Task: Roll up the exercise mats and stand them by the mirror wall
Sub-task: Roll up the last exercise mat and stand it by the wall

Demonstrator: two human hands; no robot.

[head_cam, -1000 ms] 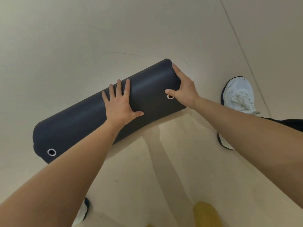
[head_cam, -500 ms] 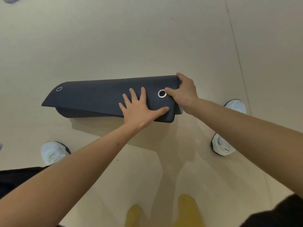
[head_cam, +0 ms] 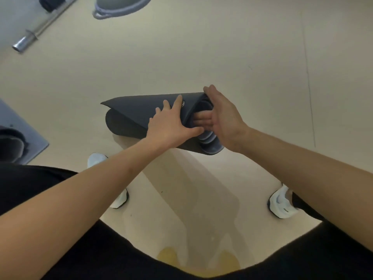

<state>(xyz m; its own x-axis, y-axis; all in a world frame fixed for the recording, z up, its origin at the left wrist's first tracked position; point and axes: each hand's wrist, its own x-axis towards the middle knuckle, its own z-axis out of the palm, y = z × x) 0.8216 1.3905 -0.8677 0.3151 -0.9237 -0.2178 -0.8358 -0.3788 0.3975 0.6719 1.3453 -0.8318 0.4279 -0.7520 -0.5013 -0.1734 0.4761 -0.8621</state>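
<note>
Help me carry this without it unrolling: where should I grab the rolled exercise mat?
Probably wrap one hand around the middle of the rolled exercise mat from above, pinning down the loose flap that lifts at the far end. The open spiral end offers layers that could slide, so avoid gripping there alone.

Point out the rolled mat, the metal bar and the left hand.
rolled mat (head_cam: 129, 116): head view, on its dark outer flap.
metal bar (head_cam: 43, 27): head view, mid-shaft, upper left.
left hand (head_cam: 171, 126): head view, back of hand.
</note>
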